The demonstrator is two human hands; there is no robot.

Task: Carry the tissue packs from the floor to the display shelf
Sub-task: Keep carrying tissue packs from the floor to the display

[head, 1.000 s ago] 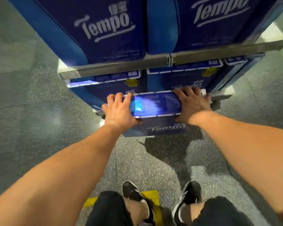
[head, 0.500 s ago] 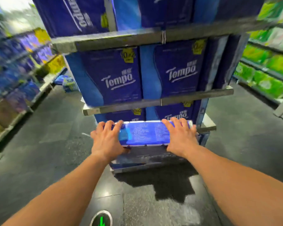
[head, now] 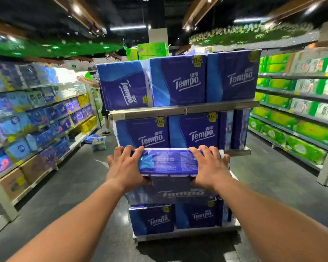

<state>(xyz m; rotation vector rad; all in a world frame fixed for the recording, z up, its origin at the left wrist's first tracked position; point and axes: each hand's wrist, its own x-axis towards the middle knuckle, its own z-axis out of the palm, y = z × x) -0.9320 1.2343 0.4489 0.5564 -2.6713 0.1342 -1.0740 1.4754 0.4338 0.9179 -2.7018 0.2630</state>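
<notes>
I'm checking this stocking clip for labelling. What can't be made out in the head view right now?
- Small print on the held tissue pack: blurred, too small to read.
- Its ends and underside: covered by the left hand and right hand.
- Person behind the display shelf: mostly hidden by stacked packs.
- Side shelves: motion-blurred, labels unreadable.

A shop aisle with a dark speckled floor. Shelving of blue packs fills the left of the frame, shelving of green packs the right. Ceiling lights glow at the top.
</notes>
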